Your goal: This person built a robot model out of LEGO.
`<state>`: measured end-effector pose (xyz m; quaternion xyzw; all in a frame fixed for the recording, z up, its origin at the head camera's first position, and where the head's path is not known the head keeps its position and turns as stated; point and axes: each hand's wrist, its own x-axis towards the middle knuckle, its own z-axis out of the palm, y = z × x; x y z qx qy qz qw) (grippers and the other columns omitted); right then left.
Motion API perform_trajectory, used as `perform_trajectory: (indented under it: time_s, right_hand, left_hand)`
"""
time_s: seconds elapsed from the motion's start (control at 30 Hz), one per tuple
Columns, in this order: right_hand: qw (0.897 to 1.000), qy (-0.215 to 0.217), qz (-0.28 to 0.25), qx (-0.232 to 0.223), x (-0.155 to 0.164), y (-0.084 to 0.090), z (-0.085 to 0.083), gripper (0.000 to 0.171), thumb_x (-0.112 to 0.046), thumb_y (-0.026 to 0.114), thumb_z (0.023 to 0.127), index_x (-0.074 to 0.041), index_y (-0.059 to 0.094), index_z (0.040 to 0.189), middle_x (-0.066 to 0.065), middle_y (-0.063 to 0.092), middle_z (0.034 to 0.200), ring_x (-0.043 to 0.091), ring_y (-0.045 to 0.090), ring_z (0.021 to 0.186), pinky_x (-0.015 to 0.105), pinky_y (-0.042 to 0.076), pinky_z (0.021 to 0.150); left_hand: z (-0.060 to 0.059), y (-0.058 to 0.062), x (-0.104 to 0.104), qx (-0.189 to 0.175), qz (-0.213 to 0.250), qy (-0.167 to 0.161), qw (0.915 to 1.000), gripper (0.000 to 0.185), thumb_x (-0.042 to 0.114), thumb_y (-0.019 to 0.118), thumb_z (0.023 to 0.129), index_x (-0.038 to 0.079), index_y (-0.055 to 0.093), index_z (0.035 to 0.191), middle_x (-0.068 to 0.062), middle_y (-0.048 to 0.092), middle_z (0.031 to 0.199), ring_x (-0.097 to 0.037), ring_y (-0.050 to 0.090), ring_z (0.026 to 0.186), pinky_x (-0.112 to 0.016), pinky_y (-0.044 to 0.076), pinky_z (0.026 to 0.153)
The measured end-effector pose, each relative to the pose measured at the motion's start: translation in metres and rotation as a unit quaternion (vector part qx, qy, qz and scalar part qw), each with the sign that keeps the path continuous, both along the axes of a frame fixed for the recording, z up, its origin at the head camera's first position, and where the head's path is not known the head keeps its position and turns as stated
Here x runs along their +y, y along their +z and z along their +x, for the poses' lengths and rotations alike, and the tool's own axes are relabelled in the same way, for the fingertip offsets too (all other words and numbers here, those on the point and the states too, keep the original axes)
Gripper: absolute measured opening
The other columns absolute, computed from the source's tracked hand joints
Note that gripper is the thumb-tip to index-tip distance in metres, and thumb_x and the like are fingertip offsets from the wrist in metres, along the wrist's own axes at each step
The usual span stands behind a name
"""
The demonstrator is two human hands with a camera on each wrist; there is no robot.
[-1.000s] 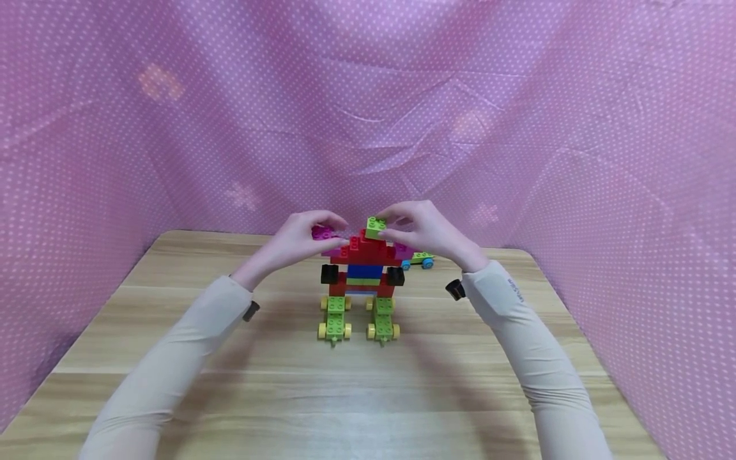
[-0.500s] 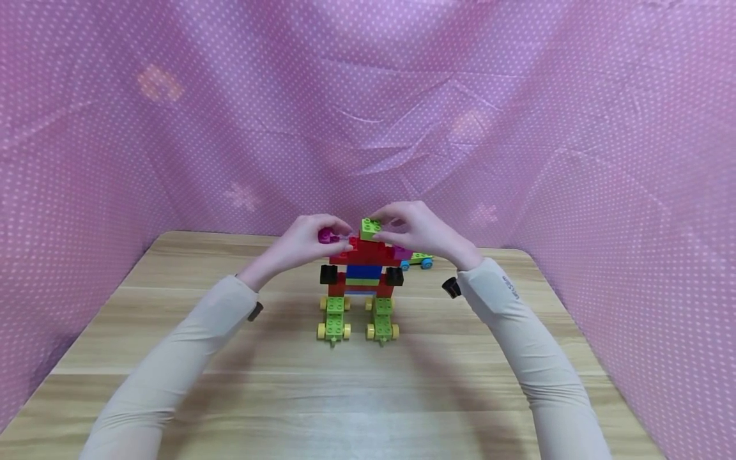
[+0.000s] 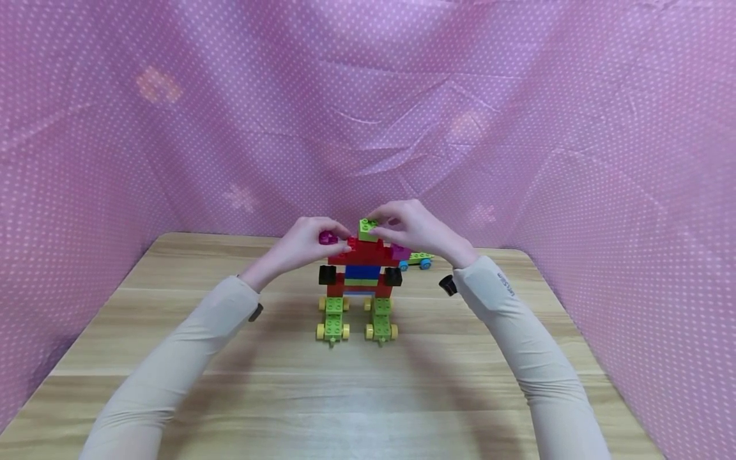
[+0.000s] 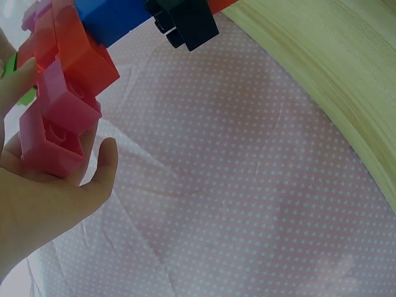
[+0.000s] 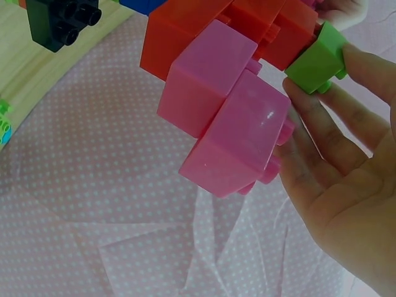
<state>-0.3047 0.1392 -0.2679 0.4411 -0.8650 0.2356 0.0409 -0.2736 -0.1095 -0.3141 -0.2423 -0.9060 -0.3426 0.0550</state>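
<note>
We pinch the green brick (image 3: 368, 229) w/ right hand (image 3: 418, 230) atop the block figure (image 3: 361, 278), mid-table toward the far edge. Left hand (image 3: 301, 244) grips the pink block (image 4: 52, 127) at its shoulder, prob. to steady it.

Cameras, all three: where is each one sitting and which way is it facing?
Head: above, facing forward and down at the block figure on the table; both sleeves, left hand, right hand show.
Left wrist: below the left hand, looking up at the pink block; fingers show.
Right wrist: below the right hand, looking up at the green block; fingers show.
Shared: all see the red blocks.
</note>
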Motion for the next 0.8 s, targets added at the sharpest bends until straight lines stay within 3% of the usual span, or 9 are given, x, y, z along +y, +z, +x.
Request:
perform_trajectory:
  time_s: [0.33,0.6,0.8]
  right_hand:
    - [1.000,0.008,0.006,-0.012,-0.001,0.005,0.000,0.027,-0.020,0.067,0.096,-0.008,0.070,0.119,0.007,0.075,0.108,0.021,0.069,0.083,0.030,0.060,0.078]
    - [1.000,0.011,0.018,-0.018,-0.001,0.009,0.000,0.029,-0.020,0.068,0.095,-0.007,0.070,0.121,0.009,0.074,0.114,0.020,0.072,0.096,0.034,0.060,0.089]
    - [0.999,0.012,0.021,-0.027,-0.002,0.010,-0.001,0.029,-0.020,0.068,0.095,-0.006,0.070,0.120,0.009,0.075,0.113,0.021,0.072,0.098,0.035,0.060,0.090]
  left_hand:
    - [-0.006,0.004,0.001,0.003,-0.021,-0.010,0.9997,0.028,0.025,0.073,0.091,0.012,0.072,0.116,-0.007,0.074,0.112,-0.020,0.067,0.094,-0.035,0.061,0.084]
    - [-0.006,0.016,0.006,-0.019,-0.054,-0.021,0.9981,0.030,0.024,0.074,0.090,0.010,0.073,0.116,-0.007,0.075,0.111,-0.020,0.069,0.093,-0.033,0.061,0.082]
    - [-0.006,0.021,0.009,-0.029,-0.065,-0.021,0.9972,0.030,0.023,0.076,0.088,0.008,0.074,0.114,-0.008,0.076,0.108,-0.019,0.069,0.087,-0.029,0.061,0.078]
